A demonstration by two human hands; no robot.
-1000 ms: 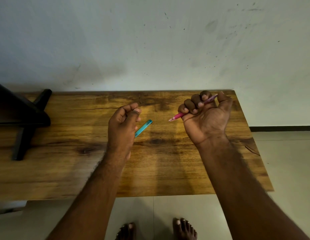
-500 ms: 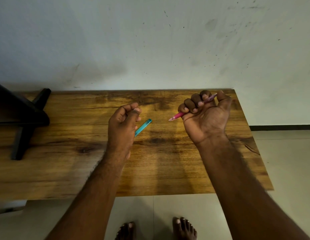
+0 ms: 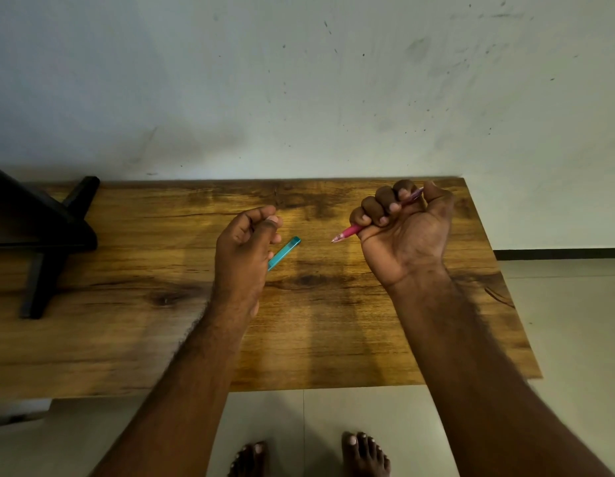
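Note:
My right hand (image 3: 404,232) is turned palm up above the wooden table (image 3: 333,332) and grips a pink pen (image 3: 349,232) in a fist. The pen's bare tip points left and its far end sticks out past the fingers. My left hand (image 3: 242,251) hovers over the table's middle with curled fingers holding a teal pen cap (image 3: 284,253). The cap juts out to the right, its open end toward the pen tip, with a gap between them. Most of the cap's lower end is hidden by the left hand.
A black stand (image 3: 41,242) with angled legs sits on the table's left end. A scuffed white wall (image 3: 299,80) rises right behind the table. The table's right edge drops to a tiled floor (image 3: 557,321). My bare feet (image 3: 309,457) show below the near edge.

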